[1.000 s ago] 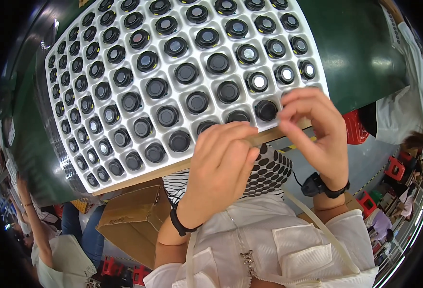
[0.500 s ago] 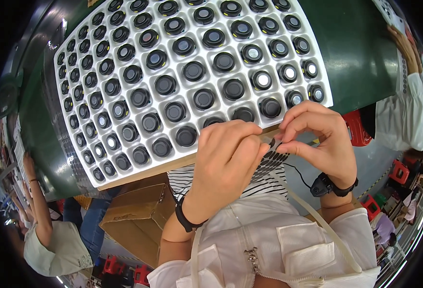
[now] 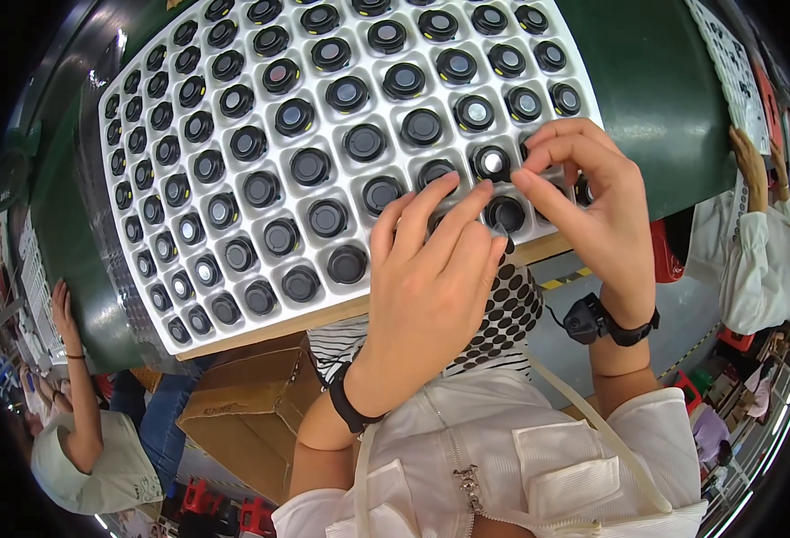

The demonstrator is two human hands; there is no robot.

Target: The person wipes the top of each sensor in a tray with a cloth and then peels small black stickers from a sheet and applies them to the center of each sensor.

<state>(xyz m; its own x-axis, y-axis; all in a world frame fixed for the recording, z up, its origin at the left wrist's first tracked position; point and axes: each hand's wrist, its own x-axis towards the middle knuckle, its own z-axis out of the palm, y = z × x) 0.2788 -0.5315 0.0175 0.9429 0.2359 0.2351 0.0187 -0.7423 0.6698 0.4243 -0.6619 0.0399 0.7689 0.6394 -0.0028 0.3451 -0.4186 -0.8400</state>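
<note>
A white moulded tray point(image 3: 171, 345) holds rows of black round parts; some have pale or shiny tops, others plain dark tops. My left hand point(image 3: 431, 291) is over its near edge, fingers reaching across the front rows. By its thumb hangs a clear sheet of black round stickers point(image 3: 513, 300), apparently held between thumb and palm. My right hand point(image 3: 597, 193) is at the tray's near right, thumb and forefinger pinched beside a black round part with a shiny top point(image 3: 492, 162). Whatever lies in that pinch is too small to make out. Another black round part point(image 3: 505, 215) sits between my hands.
The tray rests on a wooden edge over a green work surface point(image 3: 655, 117). An open cardboard box point(image 3: 247, 412) stands below at the left. Co-workers sit at both sides, one hand point(image 3: 61, 309) at left, another point(image 3: 746, 152) at right beside a second white tray point(image 3: 727, 63).
Both hands have moved from the sheet in front of the tray forward over its near rows. My right hand has parted from the sheet, which now hangs lower beneath my left hand.
</note>
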